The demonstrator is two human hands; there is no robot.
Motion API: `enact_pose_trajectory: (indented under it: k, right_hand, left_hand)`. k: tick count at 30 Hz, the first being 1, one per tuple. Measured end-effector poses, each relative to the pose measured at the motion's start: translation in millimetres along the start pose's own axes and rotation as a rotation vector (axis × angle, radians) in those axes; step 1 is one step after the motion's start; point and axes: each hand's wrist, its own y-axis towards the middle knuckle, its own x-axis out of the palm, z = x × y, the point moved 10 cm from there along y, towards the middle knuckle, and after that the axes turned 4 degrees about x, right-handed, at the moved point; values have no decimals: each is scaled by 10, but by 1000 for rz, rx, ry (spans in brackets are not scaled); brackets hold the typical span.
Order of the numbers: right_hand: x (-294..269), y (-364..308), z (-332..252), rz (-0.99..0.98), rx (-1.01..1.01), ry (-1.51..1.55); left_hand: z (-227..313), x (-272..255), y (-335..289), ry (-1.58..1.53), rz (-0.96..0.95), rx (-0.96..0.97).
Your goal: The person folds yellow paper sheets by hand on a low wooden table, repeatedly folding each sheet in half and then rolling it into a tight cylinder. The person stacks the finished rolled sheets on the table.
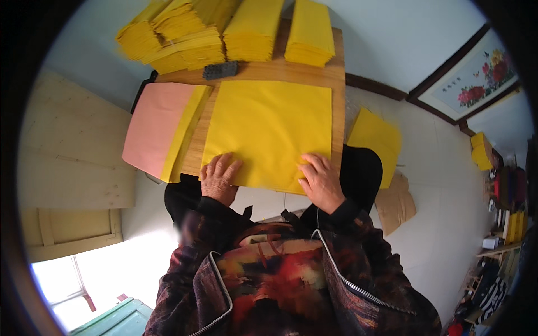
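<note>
A large square yellow sheet (269,126), perhaps felt or thick paper, lies flat with its near edge toward my body. On its near left corner rests my left hand (219,178), fingers spread slightly on top. My right hand (321,180) lies at the near right corner, fingers apart and the thumb on the sheet. To the left is a pile with a pink sheet (154,126) on top and a yellow strip (182,137) showing along its right side. I cannot tell whether the yellow sheet is one layer or several.
Thick yellow stacks (255,33) stand along the far side of the wooden table (338,73). A dark grey block (220,70) sits before them. Right of the table are more yellow sheets (372,137) and a brown cardboard piece (397,204). A framed flower picture (471,78) hangs beyond.
</note>
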Motion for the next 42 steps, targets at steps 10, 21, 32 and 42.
enact_pose_trajectory:
  k: [10, 21, 32, 42]
  right_hand:
    - [79, -104, -299, -122, -74, 57]
    - [120, -184, -416, -35, -126, -135]
    - [250, 68, -180, -349, 88, -74]
    - [417, 138, 100, -512, 221, 207]
  left_hand:
    - [3, -69, -43, -82, 44, 33]
    - [-10, -238, 20, -205, -5, 158]
    - [-108, -48, 283, -158, -237, 163]
    - [372, 160, 290, -206, -239, 241]
